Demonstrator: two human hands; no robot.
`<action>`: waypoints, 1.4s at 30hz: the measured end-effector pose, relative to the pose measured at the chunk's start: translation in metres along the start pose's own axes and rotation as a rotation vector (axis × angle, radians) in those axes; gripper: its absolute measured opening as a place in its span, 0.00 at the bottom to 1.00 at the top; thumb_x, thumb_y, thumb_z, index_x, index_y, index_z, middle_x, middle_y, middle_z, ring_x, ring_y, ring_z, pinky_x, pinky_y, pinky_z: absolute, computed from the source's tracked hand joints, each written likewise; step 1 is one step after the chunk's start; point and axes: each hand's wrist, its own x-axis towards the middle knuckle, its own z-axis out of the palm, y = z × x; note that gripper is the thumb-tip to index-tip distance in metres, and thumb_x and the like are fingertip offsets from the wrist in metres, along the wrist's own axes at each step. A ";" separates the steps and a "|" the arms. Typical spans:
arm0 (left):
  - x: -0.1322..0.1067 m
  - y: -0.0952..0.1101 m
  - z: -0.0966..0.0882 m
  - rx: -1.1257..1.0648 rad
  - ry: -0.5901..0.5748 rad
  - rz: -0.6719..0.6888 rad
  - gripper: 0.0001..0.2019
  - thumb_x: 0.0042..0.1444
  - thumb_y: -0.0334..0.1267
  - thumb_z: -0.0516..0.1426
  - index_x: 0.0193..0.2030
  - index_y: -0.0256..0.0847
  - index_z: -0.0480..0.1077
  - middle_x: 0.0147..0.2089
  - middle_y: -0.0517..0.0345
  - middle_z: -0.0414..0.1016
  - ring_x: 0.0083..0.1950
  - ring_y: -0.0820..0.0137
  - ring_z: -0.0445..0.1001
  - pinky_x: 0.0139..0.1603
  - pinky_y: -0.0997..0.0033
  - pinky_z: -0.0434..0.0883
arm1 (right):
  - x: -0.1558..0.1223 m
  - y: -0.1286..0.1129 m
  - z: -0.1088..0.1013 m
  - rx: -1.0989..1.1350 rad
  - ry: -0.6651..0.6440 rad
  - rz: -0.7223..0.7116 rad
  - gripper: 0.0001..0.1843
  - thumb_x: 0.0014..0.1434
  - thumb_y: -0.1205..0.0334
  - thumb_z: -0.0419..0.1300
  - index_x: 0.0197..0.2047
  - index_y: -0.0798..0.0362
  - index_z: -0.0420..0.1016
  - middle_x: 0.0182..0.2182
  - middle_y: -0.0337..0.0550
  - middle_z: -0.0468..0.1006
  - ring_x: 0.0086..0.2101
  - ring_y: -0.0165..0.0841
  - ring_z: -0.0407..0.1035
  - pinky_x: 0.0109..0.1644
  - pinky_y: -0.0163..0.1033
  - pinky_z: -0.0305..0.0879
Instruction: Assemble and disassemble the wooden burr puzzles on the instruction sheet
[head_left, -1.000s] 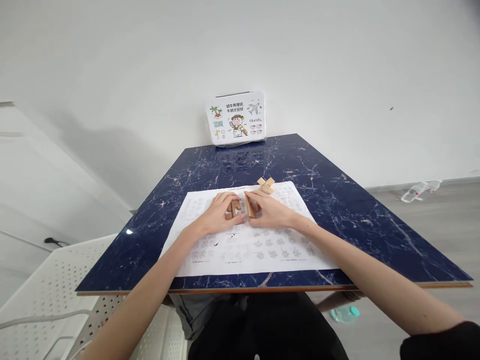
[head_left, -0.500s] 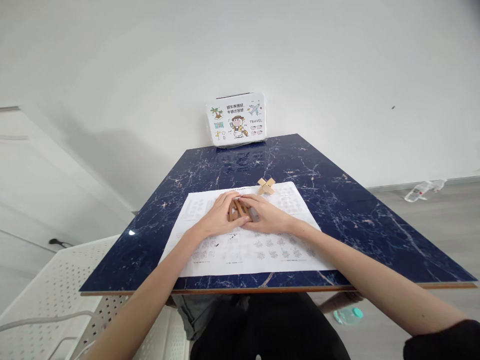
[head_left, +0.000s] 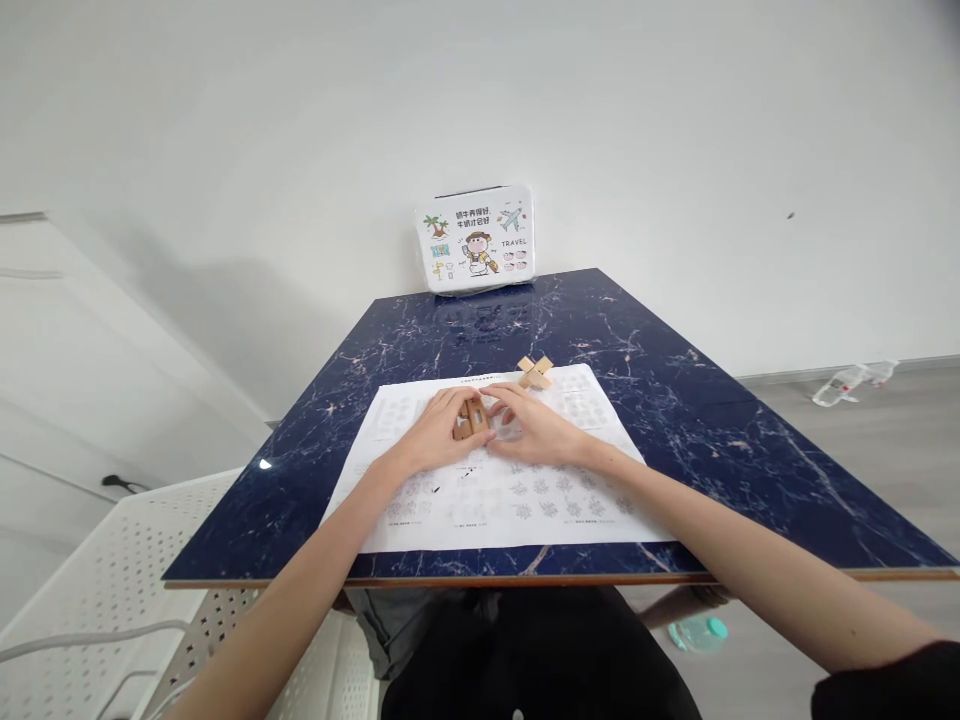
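Brown notched wooden puzzle blocks [head_left: 478,415] lie together on a printed sheet [head_left: 555,535]. My left hand [head_left: 437,432] is curled round their left side, thumb along the near edge and fingers at the far edge. To their right is my right hand [head_left: 540,428], its fingers bent and apart, with paper showing between palm and blocks. Its fingertips come close to the blocks; whether they touch, I cannot tell. Behind my right hand, an assembled cross-shaped wooden puzzle [head_left: 535,373] rests at the sheet's far edge.
The sheet lies on a dark blue marbled table [head_left: 660,400]. A white case [head_left: 480,240] with cartoon prints leans against the wall at the back. A white perforated rack [head_left: 112,545] stands at left. On the floor to the right are plastic bottles [head_left: 844,384].
My right hand has opened and drawn slightly away from the blocks, leaving a gap. The blocks between my hands now look closer together. My left hand stays around them.
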 end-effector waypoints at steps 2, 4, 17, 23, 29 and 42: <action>0.002 -0.006 0.000 0.028 0.038 0.005 0.27 0.64 0.58 0.61 0.63 0.47 0.68 0.66 0.46 0.71 0.68 0.50 0.67 0.70 0.45 0.64 | 0.000 0.001 0.001 0.006 0.009 0.031 0.36 0.58 0.65 0.64 0.69 0.50 0.63 0.62 0.57 0.69 0.51 0.43 0.75 0.56 0.56 0.78; 0.004 -0.014 -0.001 0.058 0.073 -0.029 0.25 0.64 0.59 0.60 0.61 0.47 0.69 0.64 0.47 0.72 0.66 0.51 0.67 0.68 0.46 0.65 | 0.000 0.001 0.002 0.000 0.010 0.061 0.35 0.60 0.65 0.64 0.69 0.50 0.62 0.62 0.57 0.68 0.50 0.43 0.76 0.57 0.57 0.78; -0.011 -0.067 -0.021 0.402 0.307 -0.496 0.24 0.68 0.58 0.53 0.57 0.42 0.74 0.59 0.38 0.66 0.63 0.43 0.62 0.65 0.38 0.62 | 0.000 0.001 0.003 -0.041 0.006 0.100 0.26 0.61 0.69 0.61 0.63 0.54 0.68 0.52 0.55 0.76 0.49 0.42 0.76 0.53 0.56 0.79; -0.008 -0.036 -0.015 0.411 0.330 -0.184 0.20 0.70 0.51 0.54 0.59 0.40 0.71 0.68 0.38 0.65 0.72 0.45 0.59 0.71 0.39 0.60 | 0.002 0.002 0.005 -0.037 0.022 0.052 0.21 0.61 0.70 0.59 0.57 0.52 0.72 0.52 0.53 0.76 0.48 0.41 0.76 0.53 0.54 0.77; -0.003 0.012 0.008 0.125 0.144 0.142 0.18 0.70 0.40 0.54 0.65 0.47 0.65 0.68 0.48 0.70 0.72 0.56 0.66 0.73 0.47 0.64 | 0.004 0.002 0.007 -0.040 0.032 0.014 0.16 0.60 0.73 0.58 0.51 0.55 0.74 0.50 0.52 0.78 0.44 0.39 0.76 0.52 0.51 0.76; -0.012 0.017 0.013 0.010 0.069 -0.009 0.23 0.70 0.40 0.54 0.71 0.48 0.62 0.66 0.48 0.75 0.64 0.53 0.75 0.63 0.50 0.73 | 0.005 0.007 0.008 -0.003 0.024 0.014 0.16 0.62 0.73 0.58 0.50 0.52 0.77 0.48 0.50 0.81 0.43 0.38 0.76 0.50 0.48 0.75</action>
